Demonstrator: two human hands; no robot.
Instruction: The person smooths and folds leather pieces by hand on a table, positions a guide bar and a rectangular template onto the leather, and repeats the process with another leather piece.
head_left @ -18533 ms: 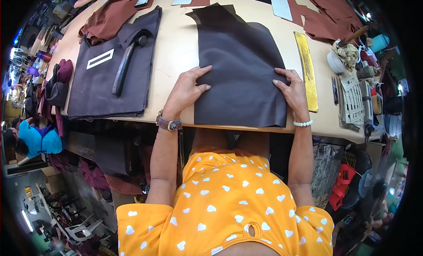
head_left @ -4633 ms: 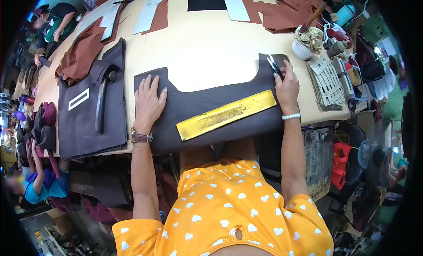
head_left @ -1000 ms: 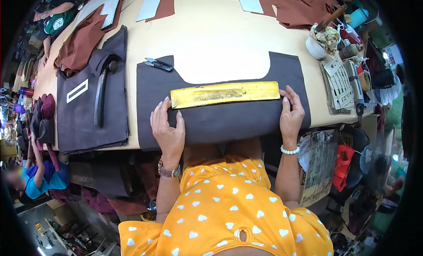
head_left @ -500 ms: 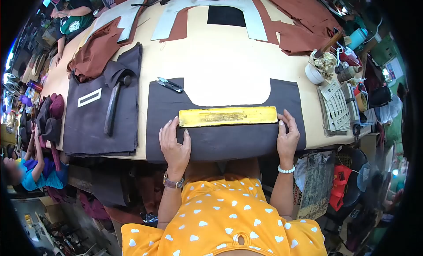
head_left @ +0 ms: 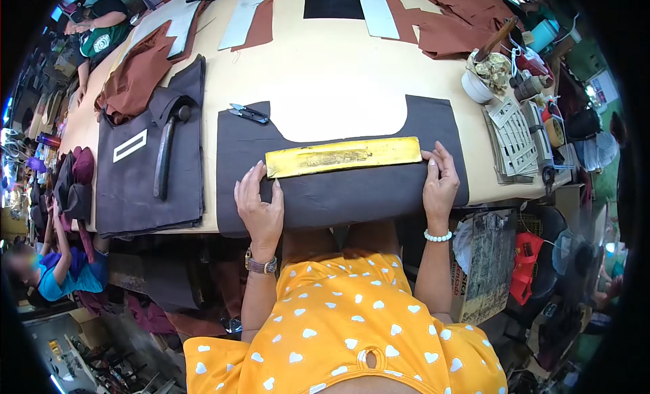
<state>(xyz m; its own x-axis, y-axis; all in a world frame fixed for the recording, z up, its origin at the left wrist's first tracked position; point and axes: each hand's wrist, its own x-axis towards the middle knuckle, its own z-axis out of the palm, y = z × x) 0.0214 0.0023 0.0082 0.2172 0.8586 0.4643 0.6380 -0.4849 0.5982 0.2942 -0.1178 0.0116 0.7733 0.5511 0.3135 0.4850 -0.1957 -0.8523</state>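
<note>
A long yellow bar (head_left: 344, 157), dark and worn along its middle, lies across a dark cut fabric panel (head_left: 332, 203) with a wide notch in its far side. My left hand (head_left: 261, 208) has thumb and fingers at the bar's left end. At its right end, my right hand (head_left: 440, 180) grips with thumb and fingertips. Thread snips (head_left: 248, 113) rest on the panel's upper left corner. Left of the panel, a hammer (head_left: 164, 157) lies on a stack of dark fabric (head_left: 135, 197), beside a pale rectangular frame (head_left: 130, 147).
Rust-coloured fabric (head_left: 460, 25) and pale pattern pieces (head_left: 237, 25) spread over the table's far side. At right stand a white bowl (head_left: 476, 87), thread spools (head_left: 529, 88) and slotted card templates (head_left: 511, 143). One person (head_left: 101, 28) is at far left, another (head_left: 64, 268) at lower left.
The whole view has shifted and tilted slightly, so the table things appear higher. Both hands stay at the bar's ends, and the bar shows little movement relative to the panel.
</note>
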